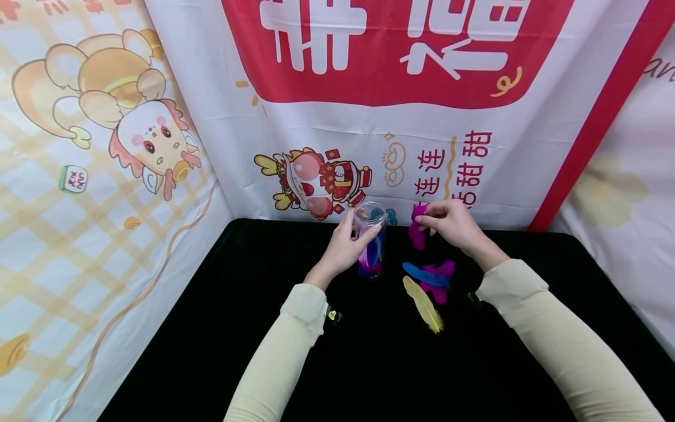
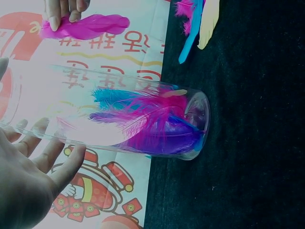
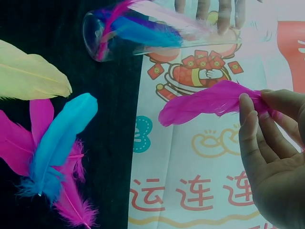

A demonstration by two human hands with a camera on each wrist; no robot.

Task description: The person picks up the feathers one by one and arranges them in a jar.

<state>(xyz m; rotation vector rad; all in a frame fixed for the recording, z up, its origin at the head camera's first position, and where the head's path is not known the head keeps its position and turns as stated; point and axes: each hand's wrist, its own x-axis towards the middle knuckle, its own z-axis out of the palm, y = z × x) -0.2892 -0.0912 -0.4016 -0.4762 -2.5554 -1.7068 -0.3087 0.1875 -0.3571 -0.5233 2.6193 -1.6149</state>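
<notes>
My left hand [image 1: 340, 249] grips a clear jar [image 2: 202, 114] near its open top, with the thumb on one side and the fingers on the other. The jar stands upright near the back of the black table. Inside it lie purple, blue, magenta and white feathers, bunched toward the bottom in the left wrist view. To the right of the jar, my right hand [image 1: 456, 223] pinches one end of a magenta feather [image 3: 200, 104] between thumb and fingertips. This feather hangs down beside the jar at about the height of its upper half, apart from it.
Loose feathers lie on the black table [image 1: 253, 328] right of the jar: a yellow feather [image 1: 423, 305], a blue feather [image 1: 422, 274] and several magenta feathers [image 3: 71, 202] under the blue one. A printed white backdrop [image 1: 221, 135] rises behind the table's back edge.
</notes>
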